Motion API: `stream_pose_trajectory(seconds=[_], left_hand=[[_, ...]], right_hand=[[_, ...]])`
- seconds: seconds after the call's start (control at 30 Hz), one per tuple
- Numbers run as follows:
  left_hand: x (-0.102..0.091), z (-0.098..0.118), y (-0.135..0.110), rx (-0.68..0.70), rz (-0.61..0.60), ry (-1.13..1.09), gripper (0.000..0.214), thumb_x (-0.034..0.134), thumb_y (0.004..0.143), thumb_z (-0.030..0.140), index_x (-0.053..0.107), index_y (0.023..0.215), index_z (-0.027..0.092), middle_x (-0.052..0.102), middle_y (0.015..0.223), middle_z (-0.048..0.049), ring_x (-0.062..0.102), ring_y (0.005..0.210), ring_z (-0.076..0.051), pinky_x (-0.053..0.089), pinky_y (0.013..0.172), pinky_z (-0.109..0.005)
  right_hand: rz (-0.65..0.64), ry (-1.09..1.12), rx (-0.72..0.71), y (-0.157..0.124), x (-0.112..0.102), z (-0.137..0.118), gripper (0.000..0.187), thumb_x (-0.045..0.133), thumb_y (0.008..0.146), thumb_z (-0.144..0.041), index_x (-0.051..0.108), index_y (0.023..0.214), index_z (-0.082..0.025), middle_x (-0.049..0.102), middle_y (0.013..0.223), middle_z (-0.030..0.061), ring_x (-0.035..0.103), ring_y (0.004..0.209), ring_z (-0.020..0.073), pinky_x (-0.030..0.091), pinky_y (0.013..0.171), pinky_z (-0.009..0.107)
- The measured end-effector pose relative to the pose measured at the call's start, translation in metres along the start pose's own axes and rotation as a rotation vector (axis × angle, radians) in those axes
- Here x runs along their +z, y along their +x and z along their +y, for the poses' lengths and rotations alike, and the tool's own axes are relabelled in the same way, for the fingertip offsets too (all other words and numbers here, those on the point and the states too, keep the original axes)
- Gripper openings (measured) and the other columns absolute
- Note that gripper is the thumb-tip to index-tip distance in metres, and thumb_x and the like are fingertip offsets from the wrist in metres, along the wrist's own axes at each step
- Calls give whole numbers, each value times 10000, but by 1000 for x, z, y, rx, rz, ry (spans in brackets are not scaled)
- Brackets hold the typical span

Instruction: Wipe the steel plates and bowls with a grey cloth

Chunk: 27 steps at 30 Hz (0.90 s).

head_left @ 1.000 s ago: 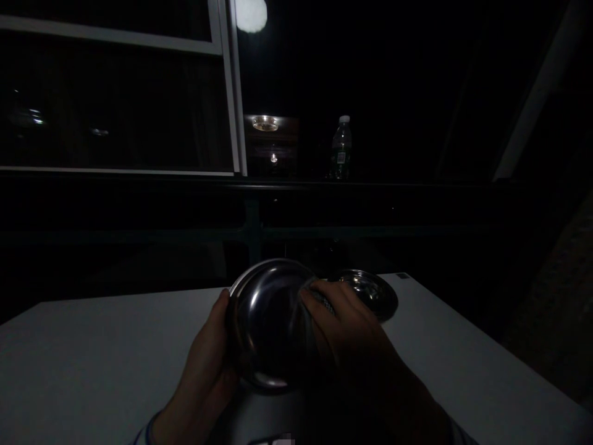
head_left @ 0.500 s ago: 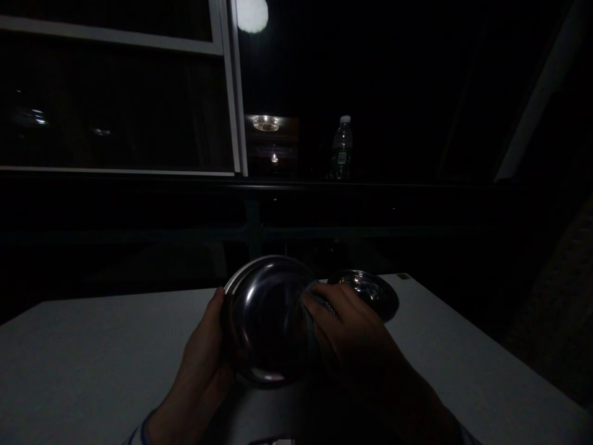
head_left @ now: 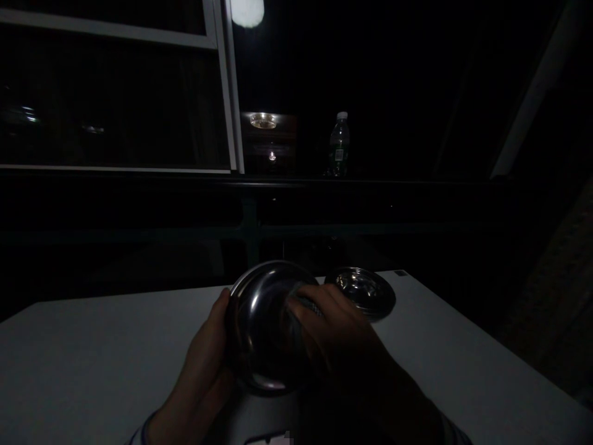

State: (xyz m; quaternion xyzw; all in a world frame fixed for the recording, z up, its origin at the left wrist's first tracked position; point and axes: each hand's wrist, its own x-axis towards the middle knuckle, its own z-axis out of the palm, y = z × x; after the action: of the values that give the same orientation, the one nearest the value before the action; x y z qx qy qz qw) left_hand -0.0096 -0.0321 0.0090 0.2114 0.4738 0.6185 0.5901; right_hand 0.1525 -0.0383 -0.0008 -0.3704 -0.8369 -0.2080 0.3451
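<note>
A shiny metal bowl [head_left: 259, 346] is tilted up above the table, its rounded underside towards me. My left hand [head_left: 208, 358] grips the bowl's rim at the left, thumb along the edge. Against the outside of the bowl, on its right, my right hand [head_left: 340, 330] presses a bunched cloth [head_left: 309, 303]; the cloth is dark, patterned and mostly covered by the fingers. Behind my right hand a second metal bowl [head_left: 364, 290] rests on the table with its hollow side up.
The white table [head_left: 115, 346] spans the foreground. At its near edge lies a partly cut-off phone-like object [head_left: 269, 439]. A plastic bottle [head_left: 340, 145] stands on the dark ledge by the window [head_left: 227, 93]. The room is very dim.
My right hand with the cloth has moved left across the bowl's outside. The held bowl has shifted slightly right and down; my left hand keeps its hold.
</note>
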Motion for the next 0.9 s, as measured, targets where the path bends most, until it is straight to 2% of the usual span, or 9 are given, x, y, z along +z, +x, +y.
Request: stream_pose_trajectory(seconds=[0.1,0.23,0.37,0.47,0.53,0.67,0.83,0.9], left_hand=[[-2,-1,3,-15,-17,-5,238,485,833,290,629,708,148,637,505,-14,555,384,-130,444,377,-229],[-4,-3,8,-18,-17,-11,224,503,824,290,619,687,156,627,496,-3,552,391,-127,438,377,-225],[-6,-7,10,-38,-39,-12,251,497,827,310,622,675,155,616,487,-3,548,384,-130,439,373,-232],[-5,-8,8,-56,-48,-8,269,501,825,322,614,645,157,603,461,-6,536,365,-133,423,352,-232],[-4,-7,6,-31,-45,-6,280,488,833,316,616,641,158,596,451,-2,519,349,-124,412,341,-225],[-3,-6,5,-11,-57,35,282,467,844,302,632,669,156,611,468,-7,525,352,-131,422,345,-235],[-3,-6,9,-22,-9,33,279,486,834,314,625,653,154,605,454,-6,526,345,-129,422,348,-234],[-2,-6,10,-29,1,36,272,488,831,323,630,674,153,611,462,-10,534,351,-135,424,348,-237]], right_hand=[[8,-30,48,-1,2,2,298,521,794,-101,591,1083,-105,601,1057,112,519,892,212,470,702,327],[13,15,-12,-1,3,3,280,501,822,-143,591,1085,-120,599,1073,102,519,895,206,469,704,315],[-19,-12,68,0,4,-7,277,489,824,-129,583,1084,-109,594,1063,118,518,897,213,462,703,325],[-73,103,-3,2,6,-16,236,509,830,-201,587,1046,-148,608,998,81,521,831,187,458,680,304],[-41,119,-18,2,7,-17,238,519,830,-214,583,1052,-157,607,1013,72,518,845,188,457,697,310],[20,21,83,0,11,-9,300,522,798,-112,583,1092,-118,593,1077,107,508,902,217,460,734,338],[22,95,-1,-1,16,-12,284,522,817,-199,586,1081,-115,610,1033,94,521,853,214,474,690,333],[47,63,23,0,18,-12,272,507,819,-166,593,1072,-121,608,1037,96,521,863,213,471,702,336]])
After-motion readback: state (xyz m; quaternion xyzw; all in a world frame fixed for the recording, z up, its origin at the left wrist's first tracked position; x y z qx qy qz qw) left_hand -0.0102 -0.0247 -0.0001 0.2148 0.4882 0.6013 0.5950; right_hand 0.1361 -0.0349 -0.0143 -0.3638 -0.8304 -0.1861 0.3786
